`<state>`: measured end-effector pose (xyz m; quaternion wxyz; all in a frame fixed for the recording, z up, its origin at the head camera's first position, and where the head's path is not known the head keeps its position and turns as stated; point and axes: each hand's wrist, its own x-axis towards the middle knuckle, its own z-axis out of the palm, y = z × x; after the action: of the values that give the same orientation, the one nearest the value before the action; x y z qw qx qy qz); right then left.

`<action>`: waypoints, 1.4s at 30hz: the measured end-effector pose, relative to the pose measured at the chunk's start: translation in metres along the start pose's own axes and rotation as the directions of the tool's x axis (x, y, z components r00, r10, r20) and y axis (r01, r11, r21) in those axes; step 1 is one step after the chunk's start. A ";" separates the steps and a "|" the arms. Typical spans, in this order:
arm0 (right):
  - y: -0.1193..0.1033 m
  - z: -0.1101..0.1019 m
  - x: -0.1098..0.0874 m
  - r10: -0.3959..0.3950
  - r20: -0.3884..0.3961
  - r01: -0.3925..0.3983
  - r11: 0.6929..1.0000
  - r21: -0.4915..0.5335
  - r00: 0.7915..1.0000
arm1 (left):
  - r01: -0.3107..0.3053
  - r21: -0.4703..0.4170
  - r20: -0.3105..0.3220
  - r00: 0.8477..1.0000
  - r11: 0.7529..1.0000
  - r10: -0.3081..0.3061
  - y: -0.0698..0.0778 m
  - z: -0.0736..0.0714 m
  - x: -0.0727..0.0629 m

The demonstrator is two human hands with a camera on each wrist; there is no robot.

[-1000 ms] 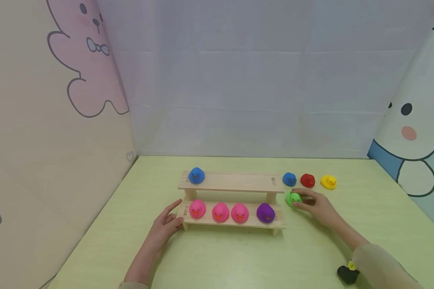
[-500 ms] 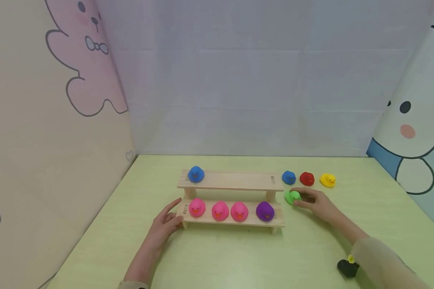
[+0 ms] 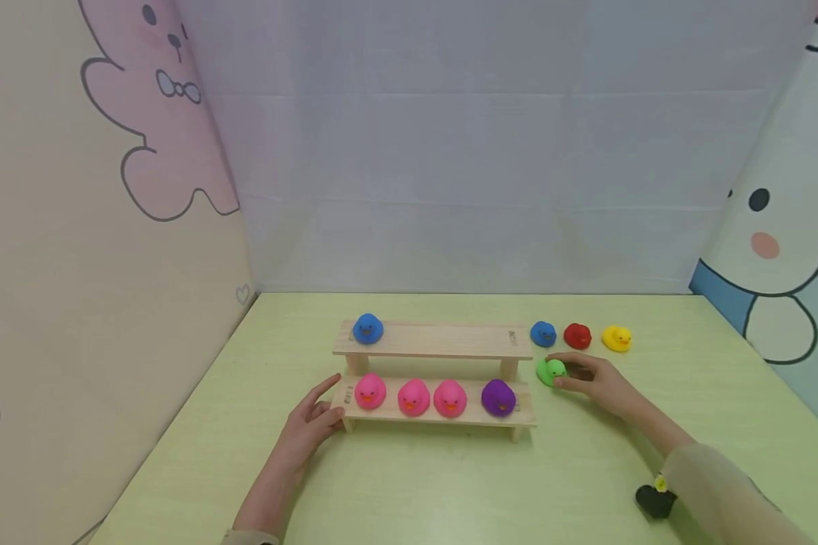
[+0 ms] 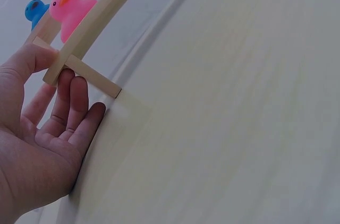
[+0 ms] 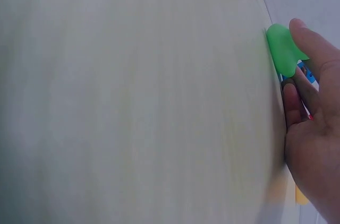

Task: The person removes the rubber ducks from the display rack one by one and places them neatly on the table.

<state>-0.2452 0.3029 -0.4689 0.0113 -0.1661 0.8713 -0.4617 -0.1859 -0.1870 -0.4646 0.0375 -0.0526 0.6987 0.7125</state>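
Note:
A two-step wooden shelf (image 3: 443, 342) stands mid-table. My left hand (image 3: 307, 428) grips the left end of its lower step, thumb on top and fingers curled beneath in the left wrist view. Pink rubber ducks (image 3: 413, 397) and a purple duck (image 3: 498, 398) sit on the lower step. On the upper step's left end is a blue duck (image 3: 368, 328). Right of the shelf, my right hand (image 3: 596, 384) pinches a green rubber duck (image 3: 551, 372) between thumb and fingers, down at the tabletop. In the right wrist view, the green duck (image 5: 284, 49) is partly hidden by the thumb.
Behind the right hand, a second blue duck (image 3: 543, 334), a red duck (image 3: 577, 336) and a yellow duck (image 3: 616, 338) stand in a row on the table. A black object with a yellow top (image 3: 655, 499) lies by the right sleeve, partly covered. A white sheet (image 3: 450, 189) hangs behind the table.
The head view has shifted very slightly. Both hands hold their places, the left on the shelf and the right on the green duck.

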 end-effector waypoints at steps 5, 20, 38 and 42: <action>0.001 0.000 0.001 -0.004 0.005 0.004 1.000 -0.002 1.000 | -0.001 0.005 -0.005 1.000 1.000 0.001 0.000 -0.001 -0.001; -0.001 -0.001 0.001 -0.006 0.004 0.006 1.000 -0.006 1.000 | 0.004 -0.007 0.006 1.000 1.000 -0.004 -0.003 -0.003 0.001; 0.003 -0.002 0.001 -0.018 0.019 0.018 1.000 0.015 1.000 | -0.007 -0.006 0.014 1.000 1.000 0.008 -0.002 -0.002 0.000; 0.003 -0.001 0.002 -0.017 0.020 0.017 1.000 0.022 1.000 | -0.010 -0.005 0.015 1.000 1.000 0.010 -0.002 -0.003 -0.001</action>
<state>-0.2477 0.3051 -0.4705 0.0179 -0.1779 0.8647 -0.4694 -0.1849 -0.1894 -0.4667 0.0391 -0.0440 0.6970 0.7147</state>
